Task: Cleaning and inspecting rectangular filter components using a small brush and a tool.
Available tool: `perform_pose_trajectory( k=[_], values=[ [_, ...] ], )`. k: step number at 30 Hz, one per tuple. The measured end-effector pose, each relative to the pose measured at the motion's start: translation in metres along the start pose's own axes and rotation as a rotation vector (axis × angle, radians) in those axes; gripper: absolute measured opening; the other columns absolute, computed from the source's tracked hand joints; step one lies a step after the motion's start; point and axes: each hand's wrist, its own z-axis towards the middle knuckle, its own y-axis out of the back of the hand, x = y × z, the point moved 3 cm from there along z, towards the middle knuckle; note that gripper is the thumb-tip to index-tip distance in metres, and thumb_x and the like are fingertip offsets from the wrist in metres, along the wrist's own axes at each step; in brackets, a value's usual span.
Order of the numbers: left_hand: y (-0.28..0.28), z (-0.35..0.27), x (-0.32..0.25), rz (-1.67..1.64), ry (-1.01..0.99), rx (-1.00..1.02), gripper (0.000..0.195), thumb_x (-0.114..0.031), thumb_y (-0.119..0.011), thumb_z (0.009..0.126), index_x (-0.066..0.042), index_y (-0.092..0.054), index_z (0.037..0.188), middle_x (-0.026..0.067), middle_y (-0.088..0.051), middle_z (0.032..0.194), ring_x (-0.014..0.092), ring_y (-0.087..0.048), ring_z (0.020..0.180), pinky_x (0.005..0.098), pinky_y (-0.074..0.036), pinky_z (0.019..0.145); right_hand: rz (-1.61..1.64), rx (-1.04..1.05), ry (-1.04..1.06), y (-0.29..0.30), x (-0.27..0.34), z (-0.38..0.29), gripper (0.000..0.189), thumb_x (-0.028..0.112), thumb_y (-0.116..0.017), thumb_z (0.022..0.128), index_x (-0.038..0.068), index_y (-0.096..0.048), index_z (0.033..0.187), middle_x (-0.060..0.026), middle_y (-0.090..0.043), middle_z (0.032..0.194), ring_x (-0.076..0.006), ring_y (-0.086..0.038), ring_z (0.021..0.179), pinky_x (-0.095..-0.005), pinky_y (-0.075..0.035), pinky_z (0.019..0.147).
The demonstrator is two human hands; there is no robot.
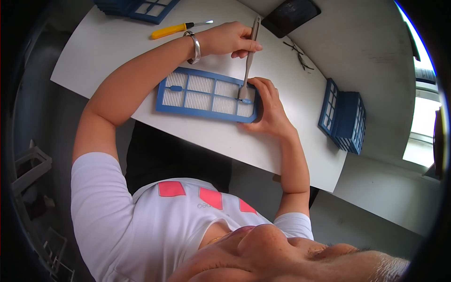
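In front of me lies a blue-framed pleated air filter [212, 93], flat on the white table. My left hand [230, 38] pinches a slim grey-beige tool [253, 42], held nearly upright above the filter. The tool's flat, broad tip meets the filter near its right end, beside a small blue tab [246, 101] that bears writing. Whether the tip is bristled or solid, I cannot tell. My right hand [269, 102] grips the filter's right end, fingers at the far corner and thumb at the near edge. Part of the frame is hidden behind that hand.
A yellow-handled screwdriver [172, 30] lies beyond my left forearm. More blue filters [153, 8] are at the far left, and others stand grouped [347, 118] by the right wall. A dark-screened device [291, 17] and thin black strips [299, 55] sit along the back of the table [225, 141].
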Motion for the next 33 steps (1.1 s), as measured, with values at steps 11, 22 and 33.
perform_pose_trajectory(
  k=[11,22,33],
  values=[
    [0.001,0.002,0.005,-0.013,-0.049,0.076,0.034,-0.040,-0.065,0.098,-0.006,-0.065,0.091,-0.0015,-0.057,0.063,0.007,-0.054,0.056,0.0210,-0.043,0.055,0.011,0.002,-0.018,-0.001,-0.001,0.001,0.095,0.034,-0.087,0.055,0.007,-0.048,0.137,-0.0154,-0.050,0.131,-0.0340,-0.052,0.118,-0.0433,-0.041,0.098],
    [-0.009,-0.003,-0.002,0.028,-0.052,0.181,0.033,-0.038,-0.065,0.098,-0.006,-0.066,0.091,-0.0006,-0.060,0.066,0.007,-0.055,0.058,0.0212,-0.043,0.055,0.017,0.000,-0.005,-0.001,-0.004,-0.002,0.097,0.034,-0.088,0.054,0.007,-0.046,0.138,-0.0164,-0.049,0.131,-0.0353,-0.051,0.120,-0.0446,-0.042,0.101],
    [0.006,0.006,0.008,0.097,-0.012,0.029,0.033,-0.039,-0.064,0.099,-0.007,-0.066,0.091,-0.0012,-0.059,0.064,0.006,-0.054,0.056,0.0207,-0.044,0.055,0.052,-0.006,-0.057,0.001,-0.004,0.002,0.096,0.030,-0.089,0.055,0.005,-0.046,0.138,-0.0194,-0.049,0.130,-0.0375,-0.050,0.123,-0.0457,-0.049,0.100]
  ],
)
